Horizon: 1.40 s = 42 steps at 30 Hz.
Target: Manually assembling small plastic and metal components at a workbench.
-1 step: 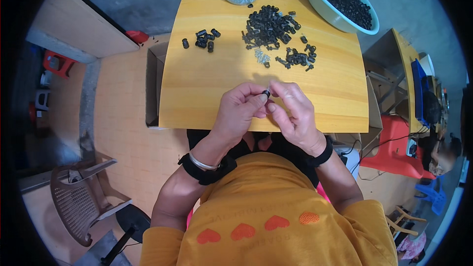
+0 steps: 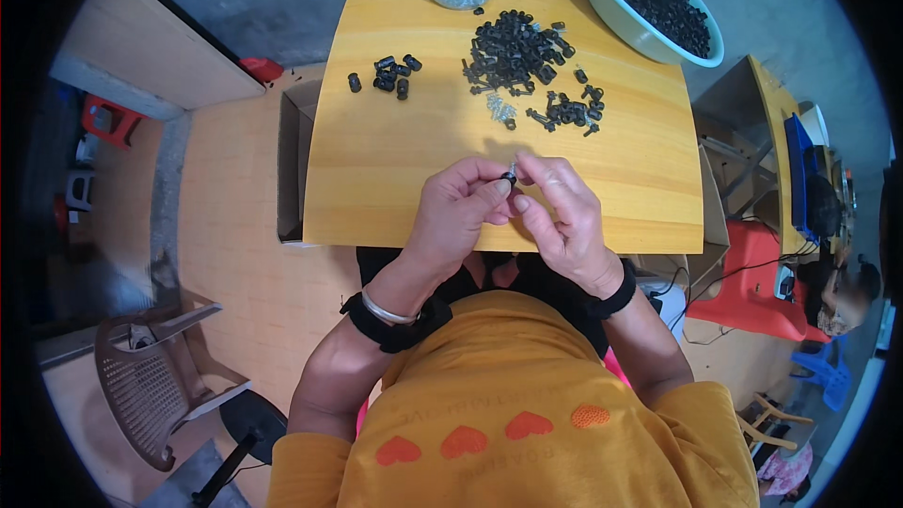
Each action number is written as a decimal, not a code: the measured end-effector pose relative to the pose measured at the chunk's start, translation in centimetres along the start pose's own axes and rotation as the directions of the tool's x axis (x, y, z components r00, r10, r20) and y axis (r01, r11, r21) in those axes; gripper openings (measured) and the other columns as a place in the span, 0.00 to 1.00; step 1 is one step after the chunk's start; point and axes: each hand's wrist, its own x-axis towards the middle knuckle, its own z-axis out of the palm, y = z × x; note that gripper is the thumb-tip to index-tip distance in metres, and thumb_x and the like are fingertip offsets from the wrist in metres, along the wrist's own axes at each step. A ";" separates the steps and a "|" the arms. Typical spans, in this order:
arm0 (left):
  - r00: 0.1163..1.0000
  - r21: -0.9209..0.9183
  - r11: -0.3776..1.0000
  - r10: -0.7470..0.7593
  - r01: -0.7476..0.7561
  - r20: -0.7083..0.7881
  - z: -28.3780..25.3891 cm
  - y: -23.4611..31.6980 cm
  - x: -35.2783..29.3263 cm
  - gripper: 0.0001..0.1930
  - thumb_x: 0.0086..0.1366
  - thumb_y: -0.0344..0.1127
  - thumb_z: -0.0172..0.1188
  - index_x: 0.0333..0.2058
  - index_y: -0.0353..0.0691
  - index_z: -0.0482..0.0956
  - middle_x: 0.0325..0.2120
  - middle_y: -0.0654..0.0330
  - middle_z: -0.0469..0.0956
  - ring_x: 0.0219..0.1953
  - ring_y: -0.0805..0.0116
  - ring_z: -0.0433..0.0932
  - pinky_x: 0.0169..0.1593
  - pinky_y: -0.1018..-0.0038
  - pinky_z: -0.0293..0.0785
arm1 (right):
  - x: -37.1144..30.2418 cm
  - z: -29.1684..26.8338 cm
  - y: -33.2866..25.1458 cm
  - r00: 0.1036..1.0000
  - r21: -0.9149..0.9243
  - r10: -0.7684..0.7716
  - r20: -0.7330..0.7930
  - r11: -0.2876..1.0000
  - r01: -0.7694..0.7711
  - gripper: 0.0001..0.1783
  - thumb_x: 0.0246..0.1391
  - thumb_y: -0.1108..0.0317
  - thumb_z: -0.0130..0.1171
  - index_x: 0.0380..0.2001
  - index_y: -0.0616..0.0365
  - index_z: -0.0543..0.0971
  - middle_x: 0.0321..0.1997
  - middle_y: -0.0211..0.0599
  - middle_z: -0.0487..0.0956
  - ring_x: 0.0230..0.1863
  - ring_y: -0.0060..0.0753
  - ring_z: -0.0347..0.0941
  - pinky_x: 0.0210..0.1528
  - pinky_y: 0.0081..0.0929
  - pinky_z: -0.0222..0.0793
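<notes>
My left hand (image 2: 458, 212) pinches a small black plastic piece (image 2: 508, 179) between thumb and fingertips, above the table's near edge. A thin silvery screw (image 2: 514, 167) stands up from the piece. My right hand (image 2: 567, 216) is close on the right, its index fingertip at the screw's upper end. Its thumb is spread apart from that finger, below the piece. Beyond my hands lie a large pile of black plastic parts (image 2: 513, 49), a small heap of silvery screws (image 2: 499, 109) and a smaller cluster of black parts (image 2: 571, 111). Several black cylindrical pieces (image 2: 385, 81) lie apart on the left.
The wooden table (image 2: 376, 188) carries a clear bowl of bluish screws (image 2: 461, 2) and a pale-green basin (image 2: 670, 49) of black parts at the back. Open cardboard boxes (image 2: 293, 160) stand beside the table. A brown chair (image 2: 141, 386) is at lower left; another person (image 2: 832, 296) is far right.
My right index finger has shifted very slightly, and more of the screw shows. The left hand and the parts on the table look unchanged.
</notes>
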 end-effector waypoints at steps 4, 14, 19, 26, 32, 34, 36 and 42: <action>0.999 -0.036 0.999 0.035 -0.034 0.027 -0.3 0.1 0.1 0.07 0.60 0.27 0.52 0.38 0.35 0.73 0.28 0.61 0.76 0.28 0.77 0.76 0.34 0.82 0.74 | 0.1 0.3 0.3 0.998 0.109 0.060 0.010 0.992 -0.061 0.19 0.46 0.77 0.53 0.44 0.66 0.71 0.36 0.46 0.73 0.37 0.42 0.71 0.39 0.29 0.67; 0.981 0.005 1.000 -0.006 0.008 -0.192 -3.1 -0.1 0.7 0.08 0.61 0.31 0.51 0.37 0.35 0.71 0.28 0.56 0.77 0.27 0.73 0.77 0.31 0.81 0.74 | 1.5 -0.1 2.1 0.952 0.026 0.307 0.000 0.951 -0.307 0.06 0.48 0.77 0.51 0.31 0.65 0.73 0.26 0.41 0.71 0.27 0.33 0.70 0.30 0.23 0.65; 0.964 -0.082 0.997 -0.034 0.013 -0.263 -3.9 0.9 0.8 0.07 0.62 0.32 0.50 0.37 0.36 0.71 0.27 0.55 0.77 0.26 0.71 0.78 0.29 0.81 0.74 | 3.2 0.2 2.4 0.950 -0.144 0.286 0.128 0.953 -0.268 0.04 0.44 0.77 0.52 0.27 0.62 0.73 0.25 0.43 0.72 0.25 0.44 0.69 0.28 0.31 0.65; 0.964 -0.154 0.987 -0.002 -0.041 -0.265 -4.4 0.8 0.9 0.08 0.62 0.32 0.50 0.37 0.35 0.71 0.26 0.54 0.77 0.25 0.69 0.78 0.28 0.81 0.74 | 8.9 4.6 2.3 0.950 -0.359 0.186 0.251 0.929 -0.087 0.04 0.44 0.73 0.52 0.26 0.60 0.73 0.28 0.46 0.72 0.30 0.50 0.70 0.32 0.39 0.67; 0.975 -0.124 0.991 0.028 -0.056 -0.220 -4.6 0.8 0.5 0.08 0.62 0.32 0.49 0.37 0.35 0.70 0.28 0.53 0.76 0.27 0.67 0.77 0.32 0.77 0.74 | 10.1 7.0 3.1 0.908 -0.545 0.269 0.323 0.837 -0.054 0.04 0.46 0.71 0.49 0.24 0.59 0.72 0.29 0.44 0.72 0.33 0.46 0.72 0.33 0.37 0.69; 0.976 -0.125 0.990 0.031 -0.059 -0.216 -4.8 0.8 0.4 0.08 0.62 0.32 0.49 0.37 0.35 0.70 0.28 0.54 0.76 0.27 0.67 0.77 0.32 0.77 0.73 | 10.3 7.0 2.8 0.914 -0.559 0.245 0.324 0.829 -0.024 0.03 0.44 0.74 0.49 0.24 0.60 0.72 0.29 0.46 0.73 0.31 0.48 0.72 0.31 0.36 0.69; 0.977 -0.123 0.991 0.034 -0.061 -0.210 -4.8 0.7 0.3 0.08 0.62 0.32 0.49 0.37 0.35 0.70 0.28 0.54 0.76 0.28 0.67 0.77 0.32 0.76 0.73 | 9.5 6.1 3.0 0.915 -0.413 0.251 0.316 0.905 -0.106 0.02 0.45 0.75 0.50 0.24 0.61 0.72 0.27 0.44 0.74 0.28 0.43 0.72 0.29 0.33 0.69; 0.985 -0.054 0.994 0.082 -0.091 -0.154 -4.1 0.9 -0.2 0.07 0.62 0.30 0.48 0.37 0.35 0.71 0.28 0.56 0.76 0.27 0.70 0.77 0.31 0.77 0.73 | 7.3 2.7 0.0 0.774 0.283 0.483 0.409 0.739 -0.611 0.02 0.49 0.76 0.54 0.27 0.65 0.73 0.20 0.27 0.72 0.21 0.15 0.66 0.23 0.14 0.63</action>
